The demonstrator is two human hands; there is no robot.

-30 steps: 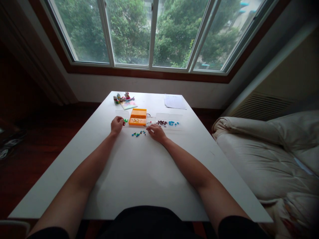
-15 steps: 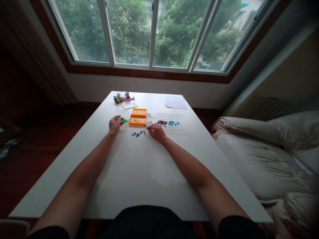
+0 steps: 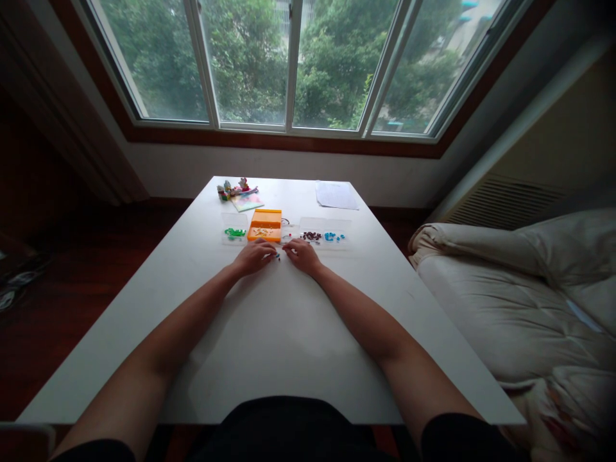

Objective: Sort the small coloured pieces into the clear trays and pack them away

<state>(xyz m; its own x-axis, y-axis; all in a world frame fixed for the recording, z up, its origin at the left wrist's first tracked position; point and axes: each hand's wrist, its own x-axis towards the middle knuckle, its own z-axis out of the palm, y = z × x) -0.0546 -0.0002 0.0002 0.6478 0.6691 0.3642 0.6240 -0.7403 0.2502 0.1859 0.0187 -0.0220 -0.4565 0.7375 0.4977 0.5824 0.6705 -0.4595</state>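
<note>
Small colored pieces [image 3: 278,257], like tiny beads or bricks, lie on the white table between my two hands. My left hand [image 3: 255,256] reaches over them, its fingers bent together at the pieces and hiding most of the pile. Whatever those fingertips pinch is too small to make out. Just to the right rests my right hand [image 3: 301,254], curled with its fingertips together near the pieces; its contents are hidden. Behind my left hand stands an open orange case [image 3: 266,217] with small yellowish pieces in its lower half.
Green pieces [image 3: 235,233] lie in a clear box left of the case. Right of it, a clear tray [image 3: 327,224] holds dark brown pieces [image 3: 312,236] and blue pieces [image 3: 332,237]. Small figurines [image 3: 235,188], a pastel card [image 3: 248,203] and paper sheets [image 3: 337,195] lie farther back.
My left hand has moved right, from the green pieces to the small mixed pile, which it now largely covers. My right hand has stayed nearly in place.
</note>
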